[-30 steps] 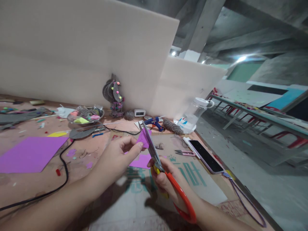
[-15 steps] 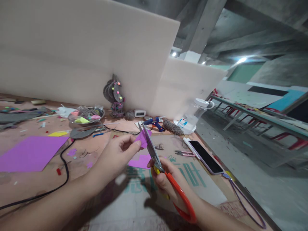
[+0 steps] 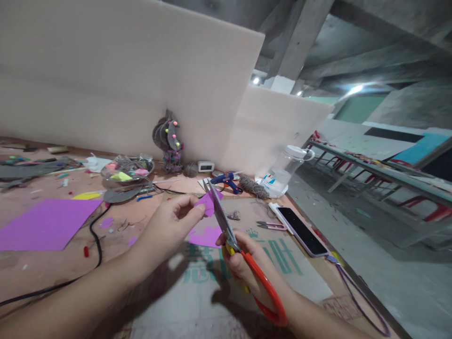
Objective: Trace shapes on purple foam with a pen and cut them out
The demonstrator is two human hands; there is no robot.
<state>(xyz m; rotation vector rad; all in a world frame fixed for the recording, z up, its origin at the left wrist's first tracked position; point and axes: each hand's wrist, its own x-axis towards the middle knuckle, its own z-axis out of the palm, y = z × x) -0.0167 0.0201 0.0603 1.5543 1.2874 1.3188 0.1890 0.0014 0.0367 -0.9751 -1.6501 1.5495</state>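
Matt purple paper piece meets shiny metal, glossy orange-handled scissors.

The left hand has moved a little to the left and down, and it has turned the small purple paper piece since a second ago. The piece looks smaller and sits lower against the scissors blades now. The right hand has slid down a tiny bit with the scissors
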